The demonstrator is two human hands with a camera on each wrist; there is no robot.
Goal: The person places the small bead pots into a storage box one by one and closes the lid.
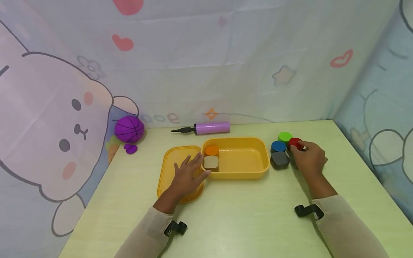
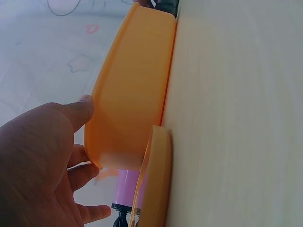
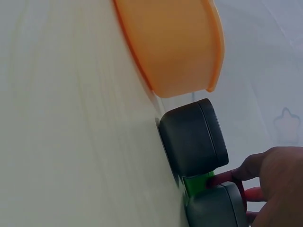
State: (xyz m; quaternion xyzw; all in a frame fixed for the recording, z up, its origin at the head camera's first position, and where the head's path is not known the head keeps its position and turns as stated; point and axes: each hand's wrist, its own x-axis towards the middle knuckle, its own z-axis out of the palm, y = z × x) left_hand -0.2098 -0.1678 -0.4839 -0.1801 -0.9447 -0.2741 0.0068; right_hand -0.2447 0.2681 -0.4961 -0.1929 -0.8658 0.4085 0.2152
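Observation:
A yellow plastic container stands at mid-table with an orange round box and a beige square box in its left end. My left hand has its fingers spread and touches the container's left rim, above the yellow lid. To the right of the container, my right hand pinches a red round box between thumb and fingers. Close by it are a green round box, a blue round box and a dark grey square box. The right wrist view shows a second dark square box beneath the hand.
At the back lies a purple hand pump with a black nozzle. A purple basketball and a small purple piece sit at the far left. A printed cloth hangs behind the table and along its sides.

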